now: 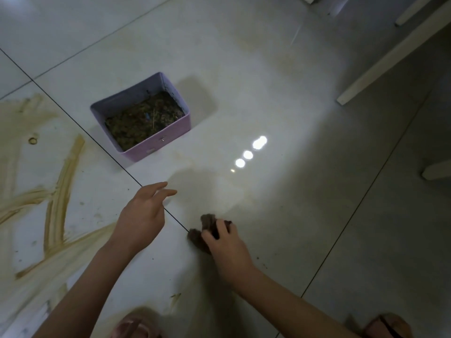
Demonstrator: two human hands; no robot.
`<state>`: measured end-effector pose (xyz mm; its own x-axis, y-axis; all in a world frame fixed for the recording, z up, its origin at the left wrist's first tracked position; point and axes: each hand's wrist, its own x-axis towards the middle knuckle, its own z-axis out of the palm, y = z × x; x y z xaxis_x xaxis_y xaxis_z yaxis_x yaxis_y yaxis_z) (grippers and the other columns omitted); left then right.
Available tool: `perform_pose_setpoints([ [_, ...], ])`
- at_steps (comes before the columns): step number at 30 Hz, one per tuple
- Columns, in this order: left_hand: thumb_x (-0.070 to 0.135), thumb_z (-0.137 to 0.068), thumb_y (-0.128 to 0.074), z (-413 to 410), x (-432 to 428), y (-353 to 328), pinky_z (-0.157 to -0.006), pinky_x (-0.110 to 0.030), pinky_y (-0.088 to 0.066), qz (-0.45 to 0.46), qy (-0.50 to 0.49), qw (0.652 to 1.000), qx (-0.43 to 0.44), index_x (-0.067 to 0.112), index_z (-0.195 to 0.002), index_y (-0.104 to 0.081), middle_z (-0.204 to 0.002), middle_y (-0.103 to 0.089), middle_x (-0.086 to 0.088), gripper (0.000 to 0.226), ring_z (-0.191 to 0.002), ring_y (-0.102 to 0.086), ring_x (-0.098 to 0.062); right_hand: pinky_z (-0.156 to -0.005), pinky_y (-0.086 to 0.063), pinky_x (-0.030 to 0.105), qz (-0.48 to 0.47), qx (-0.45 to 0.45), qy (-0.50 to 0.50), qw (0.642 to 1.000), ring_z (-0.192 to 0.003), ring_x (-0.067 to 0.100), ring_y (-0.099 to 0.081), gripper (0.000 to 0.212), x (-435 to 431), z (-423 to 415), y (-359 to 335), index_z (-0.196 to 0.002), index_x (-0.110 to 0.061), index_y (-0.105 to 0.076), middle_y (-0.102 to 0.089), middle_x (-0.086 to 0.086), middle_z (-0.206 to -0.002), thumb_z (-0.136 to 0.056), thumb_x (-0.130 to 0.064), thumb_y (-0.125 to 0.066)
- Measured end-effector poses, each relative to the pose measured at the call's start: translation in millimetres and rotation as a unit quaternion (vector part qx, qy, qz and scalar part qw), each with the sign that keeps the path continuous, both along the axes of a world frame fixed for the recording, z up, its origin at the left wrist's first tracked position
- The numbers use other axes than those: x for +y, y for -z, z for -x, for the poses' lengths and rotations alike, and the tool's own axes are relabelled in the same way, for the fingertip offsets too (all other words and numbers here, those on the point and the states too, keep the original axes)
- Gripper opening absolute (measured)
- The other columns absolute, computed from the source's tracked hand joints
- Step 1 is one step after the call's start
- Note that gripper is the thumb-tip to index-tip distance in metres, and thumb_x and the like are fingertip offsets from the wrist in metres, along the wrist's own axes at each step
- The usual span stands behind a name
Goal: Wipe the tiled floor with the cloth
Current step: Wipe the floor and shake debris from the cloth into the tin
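A crumpled brown cloth (207, 224) lies on the white tiled floor (268, 113) beside a dark grout line. My right hand (225, 242) grips the cloth from above, fingers curled over it, and hides most of it. My left hand (144, 212) hovers to the left of the cloth with its fingers loosely extended and holds nothing. Yellow-brown smeared streaks (59, 191) cover the tile at the left, and small dark specks dot the floor near my arms.
A lilac box (168, 135) filled with dark dirt and debris stands on the floor beyond my left hand. White furniture legs (390, 57) slant across the upper right, another (436, 170) at the right edge. My slippered feet (136, 325) show at the bottom edge.
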<state>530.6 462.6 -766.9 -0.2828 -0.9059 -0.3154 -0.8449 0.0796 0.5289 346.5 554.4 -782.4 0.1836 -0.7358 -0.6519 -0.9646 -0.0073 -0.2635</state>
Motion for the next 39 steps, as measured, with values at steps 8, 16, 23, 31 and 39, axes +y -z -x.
perform_pose_setpoints([
  [8,-0.003,-0.095,-0.039,-15,1,-6,-0.106,-0.039,-0.037,0.011,-0.067,0.997,0.048,0.016,-0.125,-0.062,-0.138,-0.054,-0.003,0.043,-0.131,-0.044,-0.024,-0.082,-0.042,0.027,0.051,-0.218,0.238,0.945,-0.098,0.023,-0.058,0.022,-1,-1,8,-0.100,-0.011,-0.067,-0.064,0.005,-0.102,-0.079,-0.008,-0.071],
  [16,0.004,-0.099,-0.041,-15,-1,-22,-0.093,-0.020,-0.042,-0.010,-0.107,0.983,0.149,0.020,-0.120,-0.064,-0.122,-0.064,0.003,0.035,-0.110,-0.059,-0.011,-0.077,-0.057,0.036,-0.017,-0.500,0.442,0.745,-0.086,0.022,-0.066,0.025,-100,-11,-67,-0.088,-0.016,-0.067,-0.068,0.004,-0.088,-0.077,0.005,-0.074],
  [23,0.035,-0.089,-0.059,-10,-67,-77,-0.075,-0.020,-0.056,-0.059,-0.172,0.870,0.458,0.031,-0.107,-0.067,-0.100,-0.073,0.009,0.020,-0.093,-0.068,-0.004,-0.087,-0.057,0.045,0.053,-0.468,0.349,0.810,-0.100,0.032,-0.066,0.025,-175,-27,-138,-0.095,-0.014,-0.066,-0.067,0.009,-0.100,-0.078,0.001,-0.075],
  [31,0.040,-0.066,-0.077,-28,-124,-87,-0.086,-0.030,-0.057,-0.095,-0.145,0.872,0.458,0.026,-0.109,-0.061,-0.108,-0.069,0.002,0.048,-0.098,-0.068,-0.012,-0.088,-0.056,0.044,0.019,-0.400,0.348,0.848,-0.104,0.028,-0.064,0.039,-233,-58,-171,-0.126,-0.007,-0.057,-0.063,0.016,-0.116,-0.089,-0.010,-0.067],
  [39,0.027,-0.080,-0.077,-43,-166,-75,-0.076,-0.038,-0.053,-0.024,-0.191,0.902,0.387,0.015,-0.088,-0.053,-0.087,-0.065,-0.007,0.028,-0.086,-0.064,-0.024,-0.071,-0.060,0.042,0.193,-0.167,0.191,0.948,-0.085,0.026,-0.067,0.022,-283,-65,-174,-0.095,-0.016,-0.064,-0.064,0.005,-0.093,-0.082,-0.028,-0.076],
])
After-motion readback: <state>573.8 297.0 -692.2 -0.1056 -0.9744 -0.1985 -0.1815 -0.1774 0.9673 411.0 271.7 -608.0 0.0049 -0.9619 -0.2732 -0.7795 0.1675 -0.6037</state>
